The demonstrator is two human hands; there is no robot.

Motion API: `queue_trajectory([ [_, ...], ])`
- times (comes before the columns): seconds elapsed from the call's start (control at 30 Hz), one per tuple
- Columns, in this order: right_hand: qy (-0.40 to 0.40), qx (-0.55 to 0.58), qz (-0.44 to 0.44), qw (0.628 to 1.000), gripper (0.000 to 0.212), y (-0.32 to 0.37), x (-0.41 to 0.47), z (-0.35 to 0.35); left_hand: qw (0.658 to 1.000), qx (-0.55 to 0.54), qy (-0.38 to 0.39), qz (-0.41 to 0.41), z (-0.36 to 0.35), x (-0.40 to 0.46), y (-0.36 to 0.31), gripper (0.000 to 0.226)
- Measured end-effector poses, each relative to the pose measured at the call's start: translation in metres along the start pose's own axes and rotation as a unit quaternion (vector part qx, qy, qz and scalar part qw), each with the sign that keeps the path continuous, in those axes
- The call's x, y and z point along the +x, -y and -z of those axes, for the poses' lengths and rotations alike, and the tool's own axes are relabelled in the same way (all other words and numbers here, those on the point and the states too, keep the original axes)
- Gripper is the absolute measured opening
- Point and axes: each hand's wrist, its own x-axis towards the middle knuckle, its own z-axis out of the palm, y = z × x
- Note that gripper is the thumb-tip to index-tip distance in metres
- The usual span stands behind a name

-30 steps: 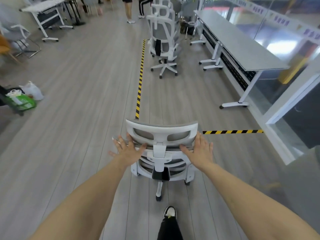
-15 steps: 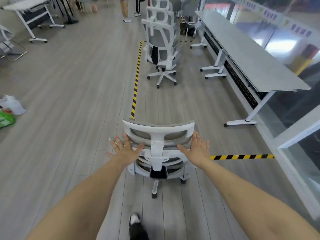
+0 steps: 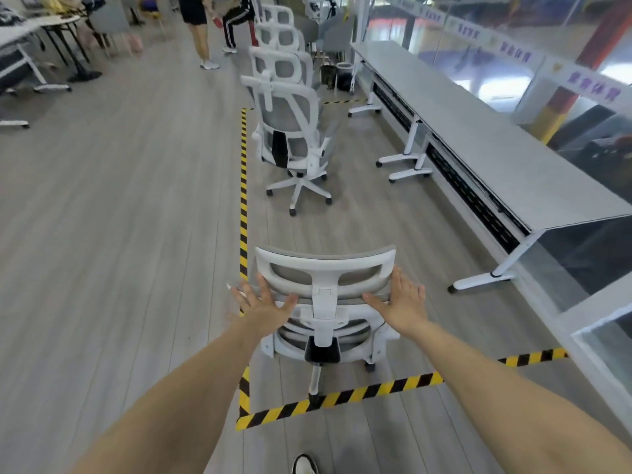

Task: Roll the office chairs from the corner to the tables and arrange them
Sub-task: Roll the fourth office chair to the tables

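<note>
Grey floor (image 3: pixel 119 217), five white chairs (image 3: pixel 325 268), two hands (image 3: pixel 265 307).

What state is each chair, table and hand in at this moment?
Pushed chair: upright, base straddling the striped floor tape.
Left hand: fingers spread, flat on the backrest.
Right hand: open, flat on the backrest.
Row of chairs: upright, lined up ahead.
Long tables: standing, tops bare.

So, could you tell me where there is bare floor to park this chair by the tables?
Bare floor lies between the pushed chair, the nearest parked chair and the long table. Past that chair, the row of chairs is crowded.
</note>
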Motion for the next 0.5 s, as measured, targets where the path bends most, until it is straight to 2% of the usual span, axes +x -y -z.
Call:
queue_trajectory([
  [0.17,-0.014,0.015,-0.009,1.000,0.121,0.012,0.099,0.009,1.000,-0.003,-0.003,-0.009,0.063,0.073,-0.050,0.112],
  [0.5,-0.022,0.025,-0.020,0.999,0.112,0.026,0.309,0.043,1.000,0.007,-0.013,-0.014,0.150,0.262,-0.146,0.115],
])
